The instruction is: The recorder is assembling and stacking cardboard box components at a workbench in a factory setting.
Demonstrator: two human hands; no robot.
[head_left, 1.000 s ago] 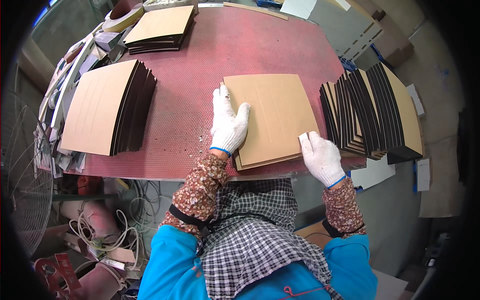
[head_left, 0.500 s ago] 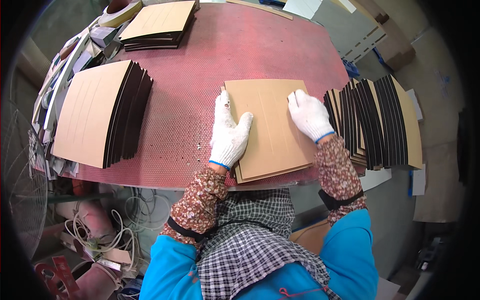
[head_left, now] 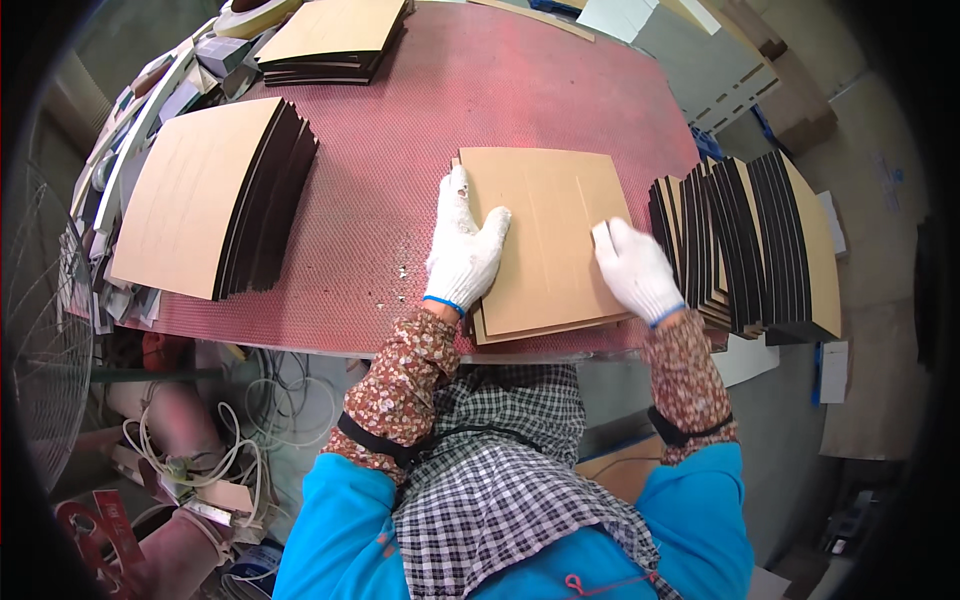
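Observation:
Tan cardboard sheets (head_left: 545,240), at least two in a slightly uneven pile, lie before me on the red table, with faint lengthwise crease lines on the top one. My left hand (head_left: 464,248), in a white knit glove, rests along their left edge, its fingers stretched out and the thumb spread onto the top sheet. Over the right side of that sheet is my right hand (head_left: 638,270), gloved the same way. Its fingers are curled together, and whatever they may hold is hidden.
Tall stacks of dark-edged tan boards stand at the left (head_left: 200,195), far left (head_left: 330,30) and right (head_left: 780,245) of the red meshed table (head_left: 400,130). Scrap pieces (head_left: 180,100) crowd its left rim. A wire fan guard (head_left: 45,340) and hoses are at lower left.
My right hand has moved down and slightly right along the top sheet, its fingers still curled. The left hand keeps its place on the left edge. The whole view has shifted a little.

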